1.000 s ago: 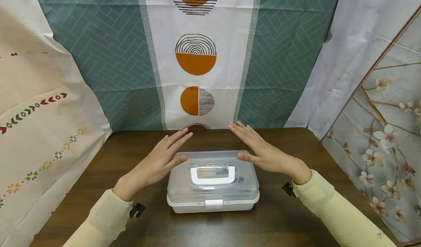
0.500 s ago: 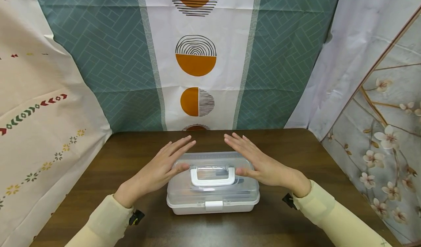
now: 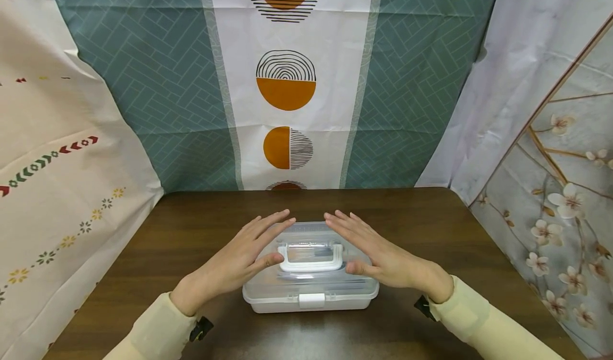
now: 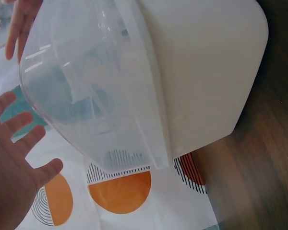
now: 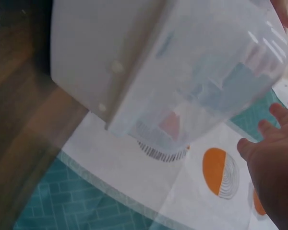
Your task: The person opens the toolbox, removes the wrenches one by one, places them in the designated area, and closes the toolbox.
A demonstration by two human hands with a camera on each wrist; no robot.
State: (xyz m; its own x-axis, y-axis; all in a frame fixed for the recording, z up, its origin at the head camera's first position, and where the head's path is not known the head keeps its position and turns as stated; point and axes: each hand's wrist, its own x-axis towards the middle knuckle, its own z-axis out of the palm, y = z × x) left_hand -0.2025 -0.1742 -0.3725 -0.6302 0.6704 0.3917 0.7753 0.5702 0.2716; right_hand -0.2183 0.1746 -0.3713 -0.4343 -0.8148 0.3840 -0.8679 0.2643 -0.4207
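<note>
Clear-lidded storage box (image 3: 311, 283), white base, on the brown wooden table (image 3: 201, 227). Lid sits down on the base. White carry handle (image 3: 311, 267) folded toward the box's front; white latch (image 3: 312, 300) at the middle of the box's front edge. Contents show only as dim shapes through the plastic; cannot tell what.

Left hand (image 3: 234, 259) hovers over the box's left side, fingers straight and slightly spread, thumb apart and pointing inward near the handle. Right hand (image 3: 383, 256) mirrors it over the box's right side: fingers straight, slightly spread, thumb apart. Neither pinches anything; both wrist views show a gap between the near hand and the lid.

Pale yellow sleeves on both arms. Behind the box, teal-and-white curtain (image 3: 412, 83) with orange half-circles. Left of the box, cream cloth (image 3: 72, 163); right of it, blossom-print cloth (image 3: 570, 232).
</note>
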